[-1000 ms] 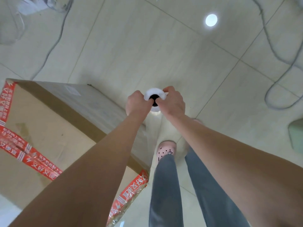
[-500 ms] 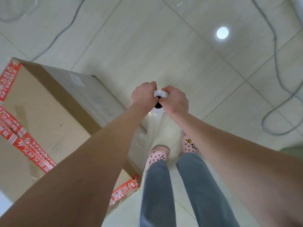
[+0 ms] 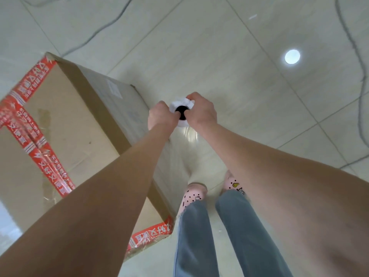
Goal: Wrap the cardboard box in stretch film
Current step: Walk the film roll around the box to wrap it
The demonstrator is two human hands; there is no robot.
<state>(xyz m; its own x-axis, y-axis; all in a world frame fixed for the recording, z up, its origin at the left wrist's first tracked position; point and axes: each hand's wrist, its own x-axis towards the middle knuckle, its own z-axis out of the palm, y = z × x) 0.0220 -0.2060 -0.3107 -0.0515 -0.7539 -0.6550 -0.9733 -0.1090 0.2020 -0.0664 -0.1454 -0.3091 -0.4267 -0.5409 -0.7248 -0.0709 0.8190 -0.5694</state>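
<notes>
Two bare arms (image 3: 111, 196) reach out and down in front of the person. At the end of them, the left hand (image 3: 161, 116) and the right hand (image 3: 201, 111) are both curled tight round the top of a roll of stretch film (image 3: 180, 104). The left hand grips its left side and the right hand grips its right side, with fingers up on the rim. The roll stands upright, and you can see its white end with a dark hole in the middle.

Clear film (image 3: 191, 148) hangs shiny under the roll, just beside the cardboard box (image 3: 75, 124). The box is big and brown and stands on the floor on the person's left. Red tape (image 3: 38, 140) with white marks runs across its top and along its edges.

Lower down are legs in grey-blue jeans (image 3: 199, 236) and two pink shoes (image 3: 192, 194) with little dots, close to the box's corner.

The floor (image 3: 209, 56) is pale tile with thin lines. Thin cables (image 3: 357, 62) snake over it, and a round spot of light (image 3: 292, 56) shines on it
</notes>
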